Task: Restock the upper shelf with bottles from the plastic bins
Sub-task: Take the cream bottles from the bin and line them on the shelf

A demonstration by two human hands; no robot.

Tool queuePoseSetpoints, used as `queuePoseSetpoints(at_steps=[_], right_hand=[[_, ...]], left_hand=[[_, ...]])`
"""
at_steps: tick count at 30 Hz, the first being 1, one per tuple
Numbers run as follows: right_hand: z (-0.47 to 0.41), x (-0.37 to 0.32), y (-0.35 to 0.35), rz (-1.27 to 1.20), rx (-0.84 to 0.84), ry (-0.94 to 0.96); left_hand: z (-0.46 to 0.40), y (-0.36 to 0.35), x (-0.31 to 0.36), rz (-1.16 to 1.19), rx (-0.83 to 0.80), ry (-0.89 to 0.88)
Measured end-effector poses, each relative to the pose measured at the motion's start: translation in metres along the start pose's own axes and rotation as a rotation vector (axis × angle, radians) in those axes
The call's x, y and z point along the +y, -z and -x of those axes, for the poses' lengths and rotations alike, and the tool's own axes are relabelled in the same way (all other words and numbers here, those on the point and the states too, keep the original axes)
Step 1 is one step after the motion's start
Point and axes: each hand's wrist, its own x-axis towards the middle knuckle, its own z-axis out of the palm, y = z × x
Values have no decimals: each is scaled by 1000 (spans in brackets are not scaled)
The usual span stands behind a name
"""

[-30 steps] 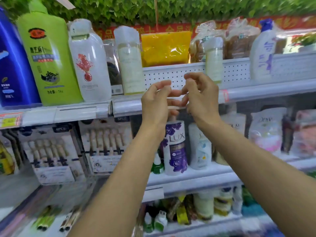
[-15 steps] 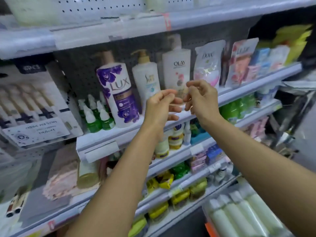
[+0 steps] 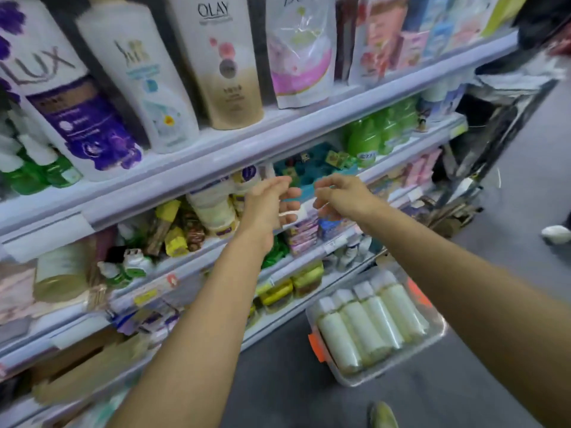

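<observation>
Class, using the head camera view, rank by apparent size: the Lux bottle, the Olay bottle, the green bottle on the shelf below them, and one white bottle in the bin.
1. Lux bottle, cropped by the frame
2. Olay bottle
3. white bottle and green bottle: look alike, and their differing distance from the camera makes ranking unsure.

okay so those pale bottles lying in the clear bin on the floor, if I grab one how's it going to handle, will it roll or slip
The pale bottles look round-bodied and lie on their sides, so one would probably roll if set down flat. Each seems wrapped in glossy film, so it may feel a little slippery. They appear full, so likely hefty for their size. They sit packed side by side in the clear bin, so lifting one straight up seems easiest.
</observation>
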Motion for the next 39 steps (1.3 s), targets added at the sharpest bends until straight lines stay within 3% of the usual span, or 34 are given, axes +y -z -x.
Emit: queuePoseSetpoints(at_steps=[6,13,17,24,27,32,39], right_hand=[[-16,109,50,93,-71,-235],[-10,240,77,161,-184,-543],[-11,304,95,141,-139,-674],[-15,400,128,321,13,-682],[-20,431,137,392,61,-712],[-29,475,137,463,7,-710],[-35,509,122,588,-44,-711]], left_hand=[[-16,-51,-98,17,28,285],[-28,-68,-240,51,173,574],[-38,-97,-300,8,173,670],[-81,-169,-364,-156,27,714],[-110,-198,-390,-331,-64,647],[-154,-227,-419,-604,-211,493],[-184,-243,-454,-850,-326,475]])
